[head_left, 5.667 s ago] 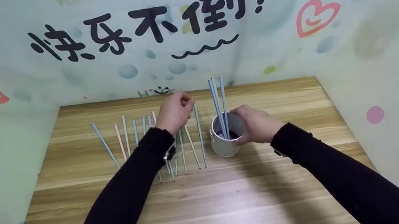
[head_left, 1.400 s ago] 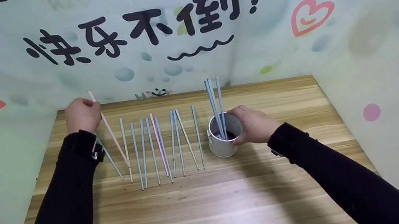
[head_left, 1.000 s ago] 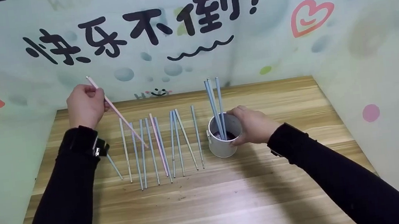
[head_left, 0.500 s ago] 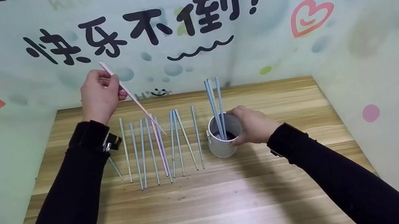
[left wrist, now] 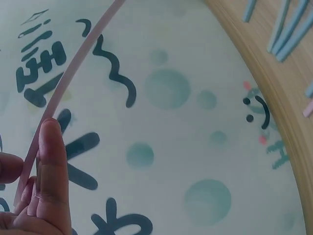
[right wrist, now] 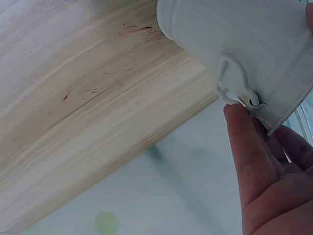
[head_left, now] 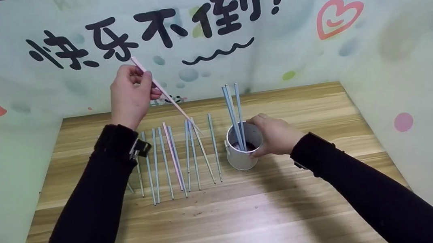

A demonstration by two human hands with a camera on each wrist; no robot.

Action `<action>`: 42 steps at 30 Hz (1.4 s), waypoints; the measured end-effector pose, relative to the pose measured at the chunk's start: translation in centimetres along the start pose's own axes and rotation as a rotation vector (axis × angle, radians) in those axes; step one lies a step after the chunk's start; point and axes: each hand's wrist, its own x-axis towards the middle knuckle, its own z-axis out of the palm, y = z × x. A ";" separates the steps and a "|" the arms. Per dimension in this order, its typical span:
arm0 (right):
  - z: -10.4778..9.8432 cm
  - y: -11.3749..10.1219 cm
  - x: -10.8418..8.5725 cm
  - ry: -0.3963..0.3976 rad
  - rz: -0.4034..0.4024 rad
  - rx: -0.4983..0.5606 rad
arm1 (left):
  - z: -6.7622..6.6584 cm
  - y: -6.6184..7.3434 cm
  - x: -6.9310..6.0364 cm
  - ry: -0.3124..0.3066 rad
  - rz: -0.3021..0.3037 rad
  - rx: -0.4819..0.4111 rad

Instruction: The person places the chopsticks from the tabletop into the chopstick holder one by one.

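Observation:
My left hand pinches a pink chopstick near its thick end, above the far part of the table; it slants down to the right. In the left wrist view, thumb and fingers hold the same pink chopstick. My right hand grips the rim of a small white pail from its right side. Several blue and pale chopsticks stand leaning in the pail. The right wrist view shows the pail's loop handle beside a finger. Left of the pail lies a row of chopsticks.
The row holds several blue and pale chopsticks and one pink chopstick; my left forearm partly covers its left end. A printed cloth wall rises behind the wooden table. Small reddish marks show on the wood near the pail.
My left hand has gone from the row's middle to its left end, picked up the pink chopstick, raised it and carried it right. The right hand and pail have stayed put.

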 end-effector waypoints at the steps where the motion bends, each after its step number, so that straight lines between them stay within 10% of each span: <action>1: 0.0 0.0 0.0 -0.001 0.003 0.001 | 0.3 0.2 0.0 -0.004 0.003 -0.003; 17: 0.1 0.0 0.0 0.001 0.007 0.003 | 4.3 1.4 -0.3 -0.070 0.015 -0.101; 42: 0.2 0.3 0.1 0.008 0.005 0.003 | 8.6 0.7 -0.7 -0.193 -0.008 0.004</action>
